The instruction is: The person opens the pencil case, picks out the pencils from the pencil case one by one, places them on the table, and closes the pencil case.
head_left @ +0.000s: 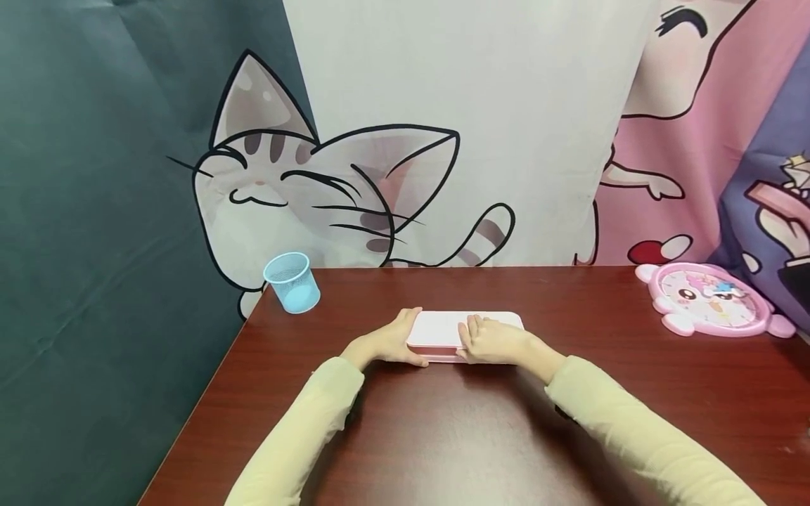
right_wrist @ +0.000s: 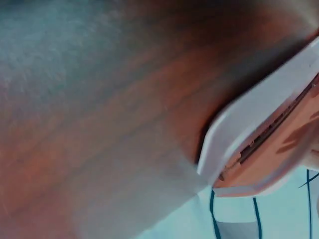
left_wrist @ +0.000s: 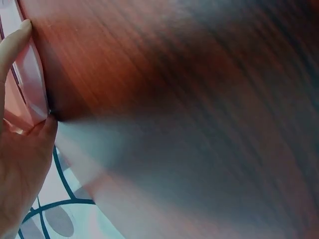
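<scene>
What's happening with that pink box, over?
Left grip holds left end. Right grip over top and front. Pink box under both hands. Nothing seen blocking.

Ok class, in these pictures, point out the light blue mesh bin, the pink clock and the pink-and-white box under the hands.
Light blue mesh bin (head_left: pixel 297 291), head view: its side wall.
Pink clock (head_left: pixel 710 299), head view: its dial.
Pink-and-white box (head_left: pixel 439 327), head view: its top face.

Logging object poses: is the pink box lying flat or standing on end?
Lying flat: in the head view, the pink box has its broad pale top facing up.
</scene>
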Demonstrator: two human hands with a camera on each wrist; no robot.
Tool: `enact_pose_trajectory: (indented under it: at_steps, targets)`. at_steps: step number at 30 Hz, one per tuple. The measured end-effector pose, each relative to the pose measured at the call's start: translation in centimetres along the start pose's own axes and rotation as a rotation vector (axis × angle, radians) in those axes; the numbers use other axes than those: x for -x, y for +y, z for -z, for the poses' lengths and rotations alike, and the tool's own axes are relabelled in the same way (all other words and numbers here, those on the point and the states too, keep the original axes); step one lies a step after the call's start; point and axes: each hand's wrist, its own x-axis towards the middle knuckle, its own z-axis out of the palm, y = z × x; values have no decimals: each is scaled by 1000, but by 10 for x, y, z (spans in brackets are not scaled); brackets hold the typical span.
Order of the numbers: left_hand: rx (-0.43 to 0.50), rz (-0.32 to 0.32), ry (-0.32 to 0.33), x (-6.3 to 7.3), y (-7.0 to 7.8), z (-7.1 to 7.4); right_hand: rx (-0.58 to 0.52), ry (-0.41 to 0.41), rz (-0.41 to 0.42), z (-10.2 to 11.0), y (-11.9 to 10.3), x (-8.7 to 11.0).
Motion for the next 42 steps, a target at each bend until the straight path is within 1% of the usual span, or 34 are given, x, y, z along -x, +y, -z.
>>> enact_pose_trajectory:
  at_steps: [1,2,3,4,6,7,8,10,11,12,13,15,17,19,20,21,22,23,25,26,27,29,30,33,36,37,39,42]
  targets:
    - [4,6,-2,0,-1,2,-13,20,2,-1,3,0]
    - [10,4,-3,0,-2,3,-46,16,1,-1,5,1]
    - [19,2,-5,0,-3,4,-92,-1,-10,0,7,4]
    - [28,2,-11,0,-4,5,-170,-40,-39,1,9,8]
    - [51,10,-27,2,-7,7,-348,-154,-135,5,14,22]
    - [69,9,-27,4,-8,8,-428,-210,-199,8,17,31]
    - [85,8,-20,7,-10,10,-493,-241,-263,10,19,40]
    - [96,3,10,12,-13,13,-573,-246,-380,15,25,57]
    - [89,-8,39,15,-14,15,-584,-218,-422,16,27,63]
    - [74,-22,80,17,-15,17,-599,-168,-457,17,28,68]
    - [49,-43,129,19,-16,18,-624,-98,-486,18,30,72]
    - [-38,-86,236,21,-16,19,-689,72,-543,17,33,75]
    - [-143,-165,347,19,-13,20,-748,235,-620,15,35,72]
    - [-265,-248,425,15,-9,19,-799,366,-745,12,38,66]
    - [-323,-289,448,12,-7,19,-805,410,-835,10,40,63]
    - [-375,-322,460,9,-5,19,-802,439,-935,9,41,60]
    - [-420,-344,459,6,-3,19,-804,458,-1036,7,42,57]
    - [-460,-345,446,3,-2,18,-811,471,-1128,6,42,54]
    - [-490,-318,412,-3,-2,18,-817,475,-1286,5,41,50]
    - [-495,-296,399,-5,-2,18,-823,469,-1336,4,39,49]
    - [-496,-266,383,-8,-4,18,-831,454,-1362,4,37,49]
    - [-469,-216,356,-13,-7,18,-832,394,-1360,2,32,51]
    - [-443,-191,339,-16,-8,18,-840,353,-1335,1,30,54]
    - [-339,-120,271,-21,-12,19,-856,195,-1192,-5,24,62]
    - [-214,-53,171,-23,-15,18,-886,64,-1036,-9,21,69]
    - [-182,-35,136,-23,-16,17,-888,28,-995,-10,20,70]
    - [-129,-8,77,-24,-17,15,-889,-25,-940,-11,20,72]
    - [-75,5,23,-23,-20,13,-870,-87,-910,-12,22,69]
